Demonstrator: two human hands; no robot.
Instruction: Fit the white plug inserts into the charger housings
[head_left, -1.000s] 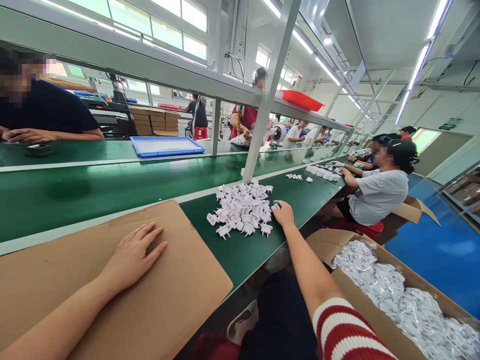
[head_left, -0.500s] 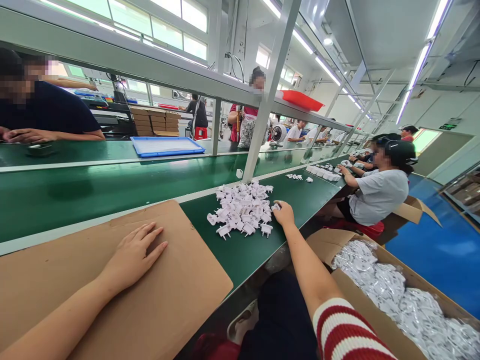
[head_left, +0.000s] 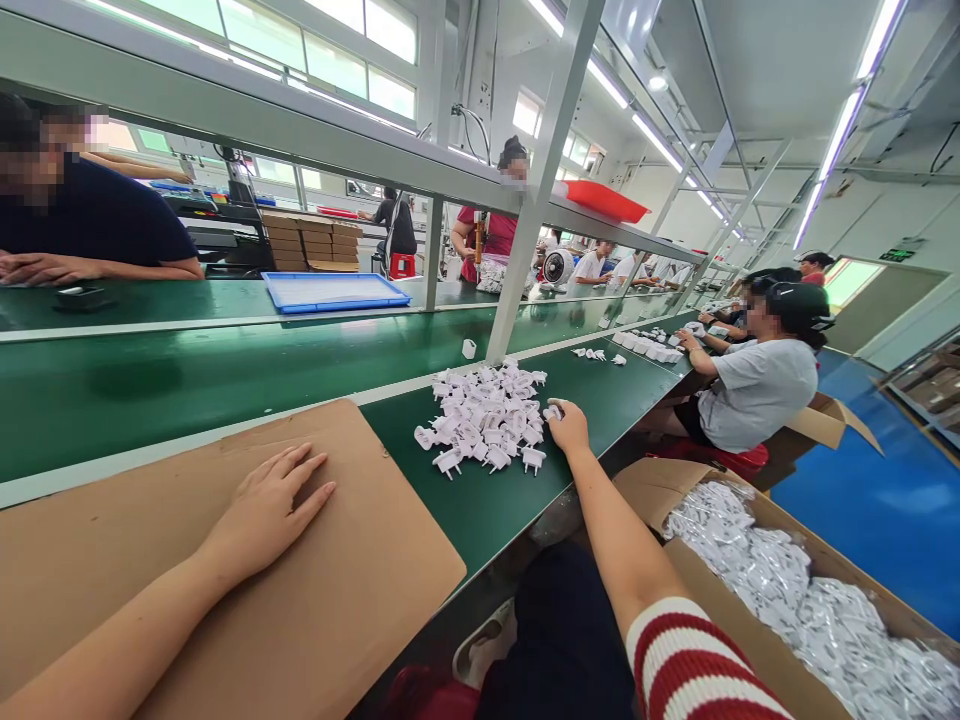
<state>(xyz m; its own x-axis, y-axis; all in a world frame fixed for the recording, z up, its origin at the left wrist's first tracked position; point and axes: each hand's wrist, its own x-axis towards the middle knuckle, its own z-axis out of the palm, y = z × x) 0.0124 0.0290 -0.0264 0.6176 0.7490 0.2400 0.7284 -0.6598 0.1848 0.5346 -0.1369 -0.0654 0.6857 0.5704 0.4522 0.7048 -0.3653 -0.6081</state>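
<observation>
My left hand lies flat with fingers spread on a brown cardboard sheet that covers the near left of the green table. A heap of small white plug parts sits to the right of the sheet. My right hand rests at the heap's right edge, its fingers curled around one white plug part. My right arm shows a red-and-white striped sleeve.
An open cardboard box full of white parts stands at my right. A green conveyor belt runs past with a lone white part on it. A blue tray lies beyond. Other people sit along the line; a metal post rises behind the heap.
The lone white part on the conveyor belt has drifted left. A person beyond the belt has shifted. My hands have stayed where they were.
</observation>
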